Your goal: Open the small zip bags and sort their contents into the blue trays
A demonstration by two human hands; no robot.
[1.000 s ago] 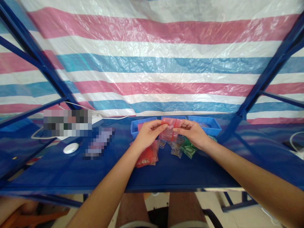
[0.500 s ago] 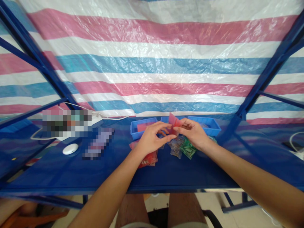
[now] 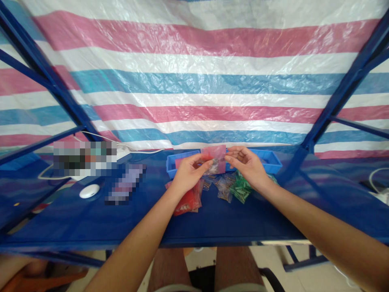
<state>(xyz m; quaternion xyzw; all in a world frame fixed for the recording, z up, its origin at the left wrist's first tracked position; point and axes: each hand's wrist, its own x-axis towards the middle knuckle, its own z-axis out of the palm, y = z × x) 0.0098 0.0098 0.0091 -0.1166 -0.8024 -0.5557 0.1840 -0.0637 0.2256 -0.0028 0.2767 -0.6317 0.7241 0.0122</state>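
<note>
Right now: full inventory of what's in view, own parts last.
Held bag: 1, pale red, centre
Red bags: several, red, mid-table left
Clear bags: several, colourless, mid-table
Green bags: several, green, mid-table right
Trays: 3, blue, table back; middle mostly hidden
Oval thing: 1, white, table left
Blurred patches: 2, mixed, table left
Cables: several, white, back left, far right
Table: 1, blue, centre
Sheet: 1, striped red-white-blue, behind
Frame: 1, blue, both sides
Floor: 1, pale, below table
Chair: 1, black, below, mostly hidden
Orange thing: 1, orange, bottom left
Another limb: 1, bare, bottom left, blurry
Legs: 2, bare, bottom centre
Forearms: 2, bare, below hands
Left hand: 1, bare, pinching held bag
Right hand: 1, bare, bag's edge
</note>
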